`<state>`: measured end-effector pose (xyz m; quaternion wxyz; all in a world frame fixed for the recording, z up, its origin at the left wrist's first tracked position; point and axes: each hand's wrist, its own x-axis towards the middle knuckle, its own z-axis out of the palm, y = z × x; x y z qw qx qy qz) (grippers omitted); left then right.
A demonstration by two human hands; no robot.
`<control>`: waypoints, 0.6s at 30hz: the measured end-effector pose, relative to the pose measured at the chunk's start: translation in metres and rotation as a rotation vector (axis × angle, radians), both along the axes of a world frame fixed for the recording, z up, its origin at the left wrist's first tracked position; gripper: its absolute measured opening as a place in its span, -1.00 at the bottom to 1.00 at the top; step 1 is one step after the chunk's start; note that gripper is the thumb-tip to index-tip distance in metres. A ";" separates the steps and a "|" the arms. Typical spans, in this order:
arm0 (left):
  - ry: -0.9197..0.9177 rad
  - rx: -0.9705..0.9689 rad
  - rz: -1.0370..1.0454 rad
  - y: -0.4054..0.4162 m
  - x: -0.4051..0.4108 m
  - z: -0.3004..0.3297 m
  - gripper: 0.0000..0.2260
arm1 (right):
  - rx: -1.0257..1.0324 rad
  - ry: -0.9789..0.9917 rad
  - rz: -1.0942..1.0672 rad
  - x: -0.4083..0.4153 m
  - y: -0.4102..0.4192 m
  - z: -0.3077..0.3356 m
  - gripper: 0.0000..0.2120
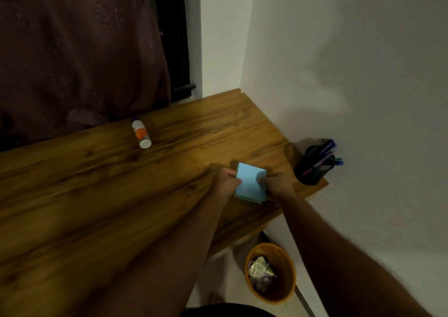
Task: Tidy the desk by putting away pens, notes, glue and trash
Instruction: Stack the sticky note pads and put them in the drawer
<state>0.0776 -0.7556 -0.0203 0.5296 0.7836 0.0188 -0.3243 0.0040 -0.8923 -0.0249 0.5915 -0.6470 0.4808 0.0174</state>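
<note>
2 hands hold a small stack of blue sticky notes (pixel 251 183) just right of the frame's centre, over the right end of the wooden desk (pixel 97 195). The left hand (pixel 224 185) grips the stack's left edge with curled fingers, and the right hand (pixel 276 185) pinches its right edge, thumb on the top sheet. The stack is roughly square, its slightly longer axis running from the upper left toward the lower right, and the sheets at its lower right corner are stepped out of line. The top sheet is plain, matte and flat; a greenish edge shows beneath it along the left side.

The glue bottle (pixel 141 133) lies on its side in the upper middle-left of the desk, well apart from the hands. Its long axis runs almost up and down the frame, the blue cap pointing to the far edge and the flat white base toward the person. It is a smooth white plastic cylinder with an orange label.

A dark cylindrical pen holder (pixel 311 168) stands at the desk's right edge near the wall, just beside the right hand, with several blue and purple pens (pixel 327 150) leaning to the upper right. Below the desk's right end, an orange round plastic bin (pixel 287 268) sits on the floor, holding crumpled shiny wrappers (pixel 260 271). The desk top is a glossy wood-grain laminate.
</note>
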 end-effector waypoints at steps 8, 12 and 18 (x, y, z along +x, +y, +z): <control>-0.061 -0.063 0.234 0.074 0.019 0.028 -0.74 | 0.085 -0.136 0.206 0.052 0.053 0.009 -0.69; -0.032 -0.137 0.372 0.140 0.025 0.032 -0.76 | 0.168 -0.155 0.337 0.082 0.112 0.019 -0.65; -0.071 -0.081 0.699 0.262 0.017 0.035 -0.83 | 0.202 -0.177 0.587 0.107 0.237 0.023 -0.71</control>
